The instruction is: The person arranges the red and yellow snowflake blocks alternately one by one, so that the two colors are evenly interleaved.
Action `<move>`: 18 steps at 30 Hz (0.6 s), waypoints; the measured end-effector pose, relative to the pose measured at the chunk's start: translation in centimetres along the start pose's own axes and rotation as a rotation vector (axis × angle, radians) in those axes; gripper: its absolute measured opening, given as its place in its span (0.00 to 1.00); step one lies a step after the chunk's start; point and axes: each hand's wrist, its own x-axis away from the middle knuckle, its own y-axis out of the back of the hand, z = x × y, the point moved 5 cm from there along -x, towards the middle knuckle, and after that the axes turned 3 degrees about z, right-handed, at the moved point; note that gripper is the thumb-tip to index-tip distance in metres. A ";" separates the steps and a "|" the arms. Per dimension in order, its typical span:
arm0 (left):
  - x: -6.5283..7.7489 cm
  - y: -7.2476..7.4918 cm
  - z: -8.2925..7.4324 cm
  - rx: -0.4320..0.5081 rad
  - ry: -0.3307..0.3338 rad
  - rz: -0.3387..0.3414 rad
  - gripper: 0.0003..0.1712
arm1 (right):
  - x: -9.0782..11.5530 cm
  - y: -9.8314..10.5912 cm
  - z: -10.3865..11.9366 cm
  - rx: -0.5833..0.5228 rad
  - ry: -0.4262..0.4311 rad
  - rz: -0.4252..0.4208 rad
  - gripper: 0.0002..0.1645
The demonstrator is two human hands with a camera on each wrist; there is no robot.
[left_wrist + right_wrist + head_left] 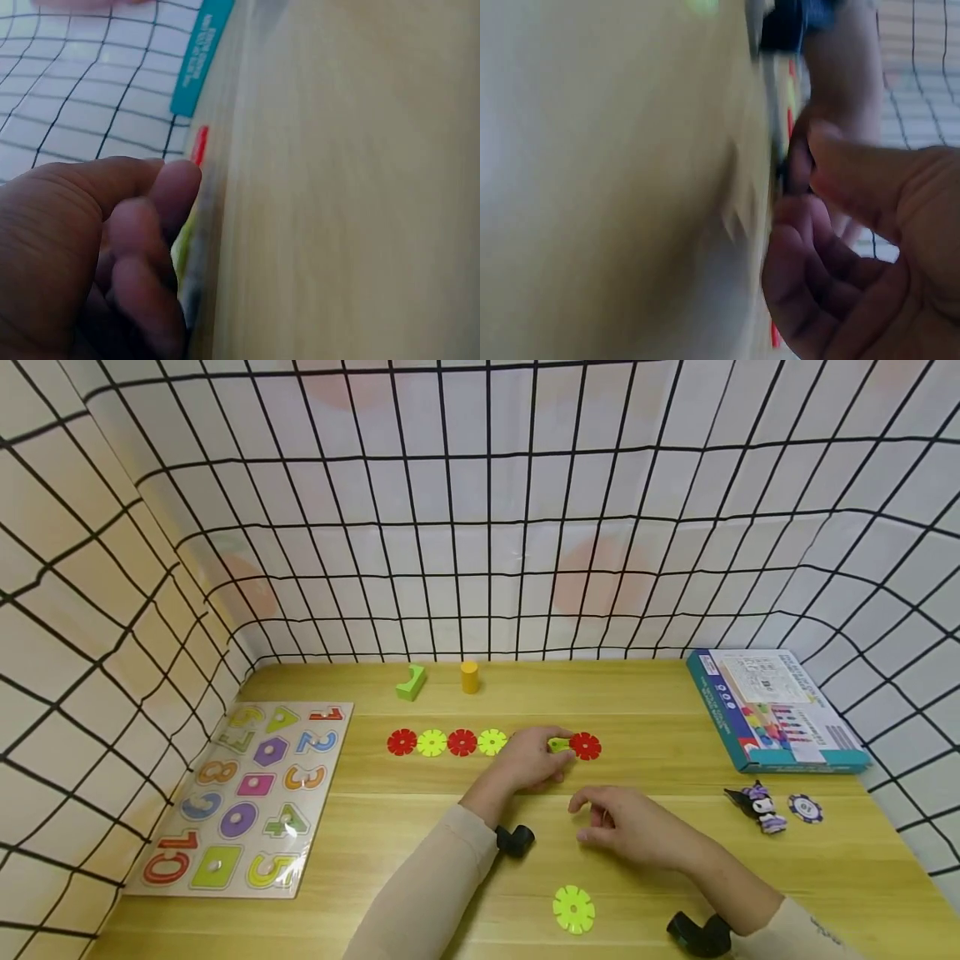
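Note:
A row of notched flower-shaped discs runs across the table in the head view, with a red disc (402, 742) at its left end. My left hand (531, 758) lies low over the right part of this row and hides some of it. Its fingertips touch a yellow-green disc (558, 745), beside the red end disc (585, 746). My right hand (637, 827) hovers nearer to me, fingers loosely curled around nothing; the right wrist view shows the same hand (840, 277). A loose yellow-green disc (573, 909) lies near the front.
A number-and-shape puzzle board (247, 802) lies at left. Behind the row stand a green arch block (411, 682) and an orange cylinder (469, 677). At right are a teal-edged box (780, 710), a small character figure (757, 807) and a round chip (806, 808). Grid-patterned cloth borders the table.

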 end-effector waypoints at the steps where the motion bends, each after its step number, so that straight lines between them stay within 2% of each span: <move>1: -0.2 -0.2 -0.2 0.007 -0.007 0.011 0.21 | 0.6 -0.6 0.4 -0.033 0.021 0.044 0.15; 3: -0.5 -0.6 -0.5 0.020 -0.010 0.027 0.22 | 1.6 -1.9 1.0 -0.093 0.054 0.129 0.18; 6: -1.0 -1.1 -0.9 -0.018 0.009 0.041 0.23 | 2.8 -3.5 1.8 -0.122 0.092 0.201 0.22; 9: -1.3 -1.4 -1.1 -0.116 0.028 0.032 0.23 | 3.3 -4.3 2.3 -0.062 0.125 0.191 0.25; 12: -1.6 -1.5 -1.2 -0.201 0.043 0.020 0.23 | 3.4 -4.6 2.4 -0.005 0.121 0.162 0.25; 18: -1.8 -1.7 -1.2 -0.229 0.060 0.020 0.23 | 3.6 -4.9 2.6 0.035 0.112 0.152 0.21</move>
